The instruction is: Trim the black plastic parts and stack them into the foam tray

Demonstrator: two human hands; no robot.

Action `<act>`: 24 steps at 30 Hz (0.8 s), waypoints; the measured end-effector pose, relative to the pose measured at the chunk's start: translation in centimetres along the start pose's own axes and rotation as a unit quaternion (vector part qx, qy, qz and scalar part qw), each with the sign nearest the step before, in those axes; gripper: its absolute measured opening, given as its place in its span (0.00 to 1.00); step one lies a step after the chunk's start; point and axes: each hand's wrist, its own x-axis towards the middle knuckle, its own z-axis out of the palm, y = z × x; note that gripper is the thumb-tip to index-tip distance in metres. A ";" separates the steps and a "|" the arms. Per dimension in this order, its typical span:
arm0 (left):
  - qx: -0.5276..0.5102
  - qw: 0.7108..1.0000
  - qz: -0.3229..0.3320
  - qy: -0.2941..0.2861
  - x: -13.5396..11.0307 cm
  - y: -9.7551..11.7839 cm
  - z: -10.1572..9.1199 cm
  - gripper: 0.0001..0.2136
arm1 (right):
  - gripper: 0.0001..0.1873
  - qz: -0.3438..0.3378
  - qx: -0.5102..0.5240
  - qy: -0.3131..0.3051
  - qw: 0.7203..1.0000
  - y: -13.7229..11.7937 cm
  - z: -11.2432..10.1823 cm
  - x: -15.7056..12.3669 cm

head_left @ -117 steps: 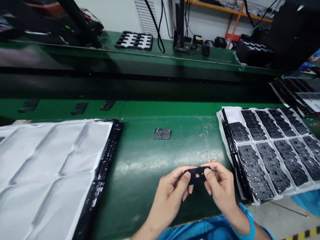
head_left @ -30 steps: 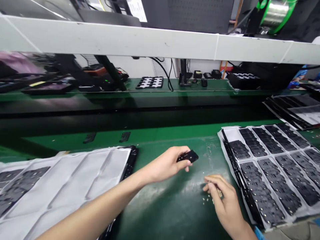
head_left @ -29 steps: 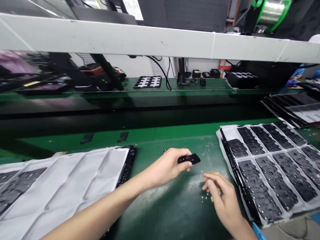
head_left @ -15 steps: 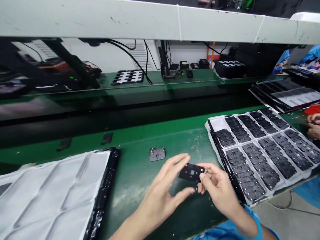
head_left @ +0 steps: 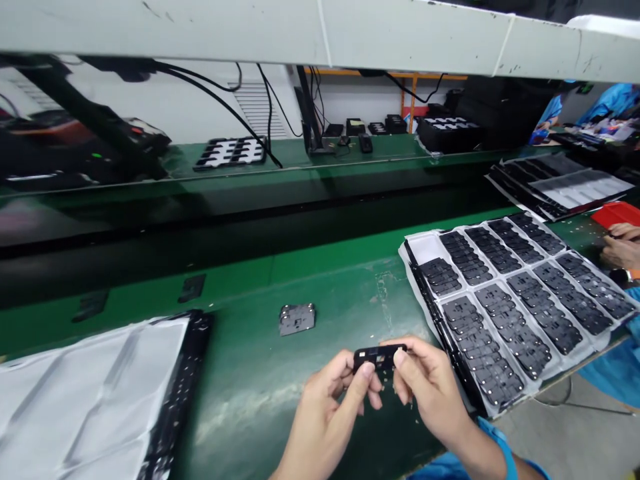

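Observation:
Between both hands, above the green bench, is a thin black plastic plate [head_left: 379,355] with small square openings, tilted so that it looks narrow. My left hand [head_left: 333,407] pinches its left end between thumb and fingers. The right end is gripped by my right hand [head_left: 433,380], thumb on the near face. A similar dark plate [head_left: 297,319] lies flat on the bench, just beyond my left hand. Right of my right hand stands a tray [head_left: 424,248] lined with white, its compartments filled with rows of such plates [head_left: 484,350].
Another white-lined tray [head_left: 85,393] with a black edge lies at the left. Two dark pieces rest on the belt, one a notched piece [head_left: 192,288]. A co-worker's hand [head_left: 623,250] is at the far right near a red bin [head_left: 616,215]. Overhead runs a white beam [head_left: 250,33].
My left hand was spread beside the plate and has closed on its left end. The plate has tilted to a narrower view. The camera view has shifted slightly.

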 end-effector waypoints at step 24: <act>-0.041 0.998 -0.047 -0.024 0.2 -1.4 0.4 0.20 | 0.24 -0.022 0.023 0.027 0.999 1.2 0.3 0.8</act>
